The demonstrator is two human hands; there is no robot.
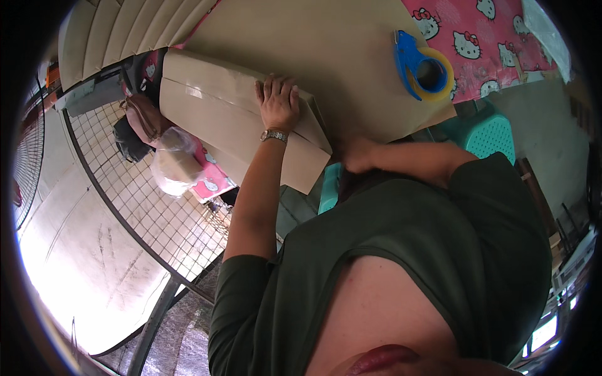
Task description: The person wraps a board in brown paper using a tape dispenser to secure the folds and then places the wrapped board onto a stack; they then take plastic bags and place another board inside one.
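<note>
A long brown cardboard box [216, 113] lies at the table's near left side, with a shiny strip of clear tape across its seam toward the left end. At its right end a flap hangs down and another edge stands up. My left hand [279, 105], a metal watch [274, 135] on its wrist, rests on top of the box with the fingers stretched out. Close to the box's right end is my right hand [359, 153], smeared by motion, so its fingers do not show clearly. Farther right, a blue tape dispenser [406, 59] holding a yellowish roll lies on the table.
Flat brown cardboard [326, 44] covers much of the table, over a pink cartoon-print cloth [467, 59]. Folded cardboard pieces [135, 31] stand at the back left. A wire mesh rack [119, 188] holds bags at left. A teal plastic stool [492, 138] stands at right.
</note>
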